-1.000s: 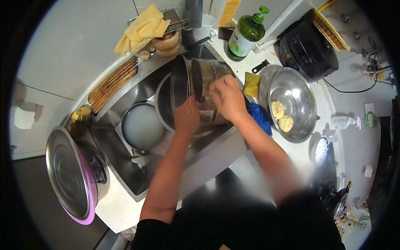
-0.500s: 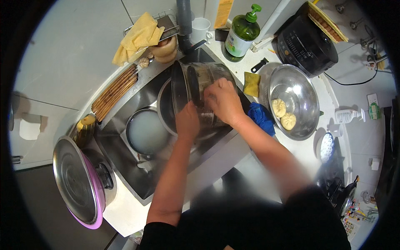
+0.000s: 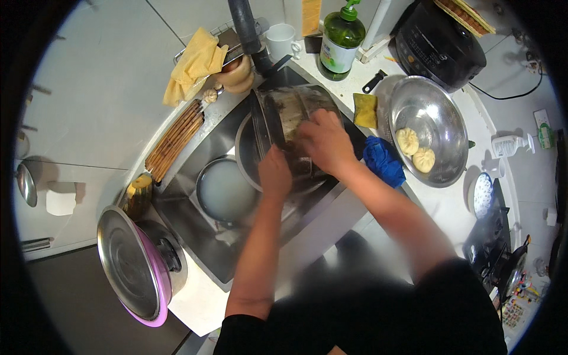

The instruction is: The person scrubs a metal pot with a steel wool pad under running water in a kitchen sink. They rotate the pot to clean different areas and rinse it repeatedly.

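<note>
A large stained metal pot (image 3: 290, 106) lies tipped on its side over the right part of the sink. My left hand (image 3: 276, 171) is closed on the pot's near edge, its fingertips partly hidden. My right hand (image 3: 326, 142) presses against the pot's outer wall with curled fingers, slightly blurred; whatever it may hold is hidden beneath it. Behind the tipped pot shows the pale rim of another round vessel (image 3: 241, 145). To the left, a round pan of cloudy water (image 3: 223, 190) sits in the steel sink (image 3: 195, 242).
Right of the sink are a blue cloth (image 3: 383, 163), a yellow sponge (image 3: 365, 110) and a steel bowl (image 3: 444, 118) with two buns (image 3: 407, 141). A green pump bottle (image 3: 342, 44) stands behind. Wooden chopsticks (image 3: 174, 141) and a lidded pink basin (image 3: 155, 284) line the left.
The whole view has shifted, so the counter things sit further right. My right hand has moved slightly along the pot's wall; my left hand keeps its grip.
</note>
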